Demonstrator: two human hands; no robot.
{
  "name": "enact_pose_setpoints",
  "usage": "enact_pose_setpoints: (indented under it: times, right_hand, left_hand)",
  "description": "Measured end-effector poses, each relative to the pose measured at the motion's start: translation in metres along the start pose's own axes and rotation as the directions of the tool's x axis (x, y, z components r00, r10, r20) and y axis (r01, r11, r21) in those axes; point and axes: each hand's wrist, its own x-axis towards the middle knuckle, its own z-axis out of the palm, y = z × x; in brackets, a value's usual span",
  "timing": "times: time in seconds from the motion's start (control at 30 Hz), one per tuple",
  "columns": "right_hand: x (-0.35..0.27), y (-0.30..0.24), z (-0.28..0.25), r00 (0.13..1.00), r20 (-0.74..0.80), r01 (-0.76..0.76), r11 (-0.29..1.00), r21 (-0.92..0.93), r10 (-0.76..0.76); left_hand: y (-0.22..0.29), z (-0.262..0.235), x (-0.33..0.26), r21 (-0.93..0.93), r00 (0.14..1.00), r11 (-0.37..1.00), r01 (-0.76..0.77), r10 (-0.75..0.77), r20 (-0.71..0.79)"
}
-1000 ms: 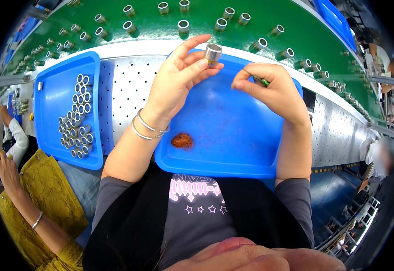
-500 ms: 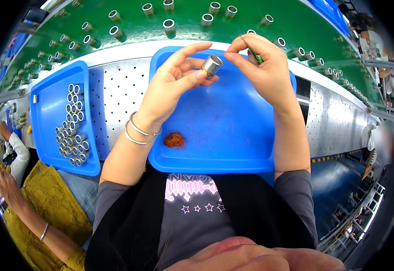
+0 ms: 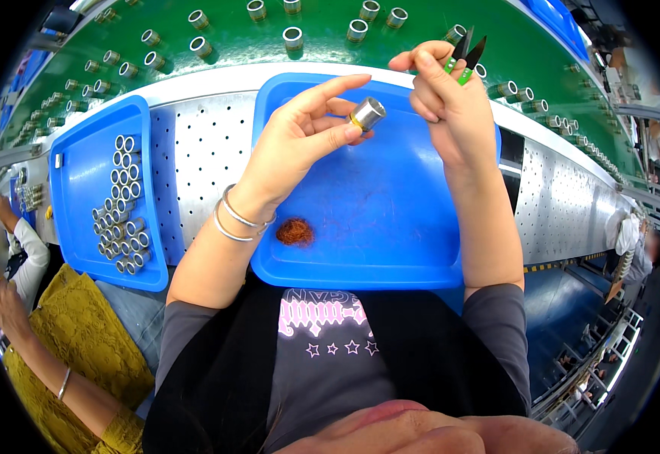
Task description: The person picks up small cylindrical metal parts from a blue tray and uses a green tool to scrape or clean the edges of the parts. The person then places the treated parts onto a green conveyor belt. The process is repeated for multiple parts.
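Between the thumb and fingers of my left hand (image 3: 292,144) is a short metal sleeve (image 3: 371,112), tilted, with a yellowish band near its lower end. To the right of it, my right hand (image 3: 451,106) is closed around small green-handled snips (image 3: 472,53), their dark blades pointing up and apart. My right fingertips are clear of the sleeve; whether they also pinch a fine strand is too small to tell. Both hands are above a blue tray (image 3: 375,219). A reddish-brown clump of fine wire (image 3: 294,231) lies in its near left part.
Left of me, a second blue tray (image 3: 80,181) holds many standing metal sleeves (image 3: 127,178). Beyond the trays runs a green surface (image 3: 239,49) dotted with more sleeves. Perforated metal tabletop (image 3: 209,144) shows between the trays. A co-worker's arm (image 3: 50,363) is at the lower left.
My right hand has risen and turned, away from the sleeve; the snips, mostly hidden in the palm before, now show their blades. My left hand has shifted slightly right with the sleeve tilted further.
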Motion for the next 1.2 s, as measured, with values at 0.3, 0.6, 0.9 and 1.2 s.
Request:
enact_pose_setpoints:
  times: [0.3,0.6,0.9,1.2]
  right_hand:
    - [-0.008,-0.012,0.002,0.93,0.153,0.312,0.938,0.153,-0.335]
    - [-0.012,-0.014,0.005,0.865,0.303,0.4,0.914,0.069,-0.401]
    - [-0.019,-0.021,0.012,0.836,0.354,0.42,0.904,0.078,-0.419]
    - [-0.02,-0.027,0.019,0.91,0.175,0.407,0.889,-0.209,-0.376]
  left_hand:
    - [0.005,-0.006,0.001,-0.166,0.996,0.985,0.038,-0.051,-0.075]
    - [0.003,-0.007,0.001,-0.239,0.997,0.971,0.004,-0.023,-0.077]
    - [0.0,-0.005,0.003,-0.105,0.995,0.994,-0.042,0.031,-0.099]
    - [-0.004,-0.006,0.002,0.036,0.995,0.997,-0.074,0.076,-0.068]
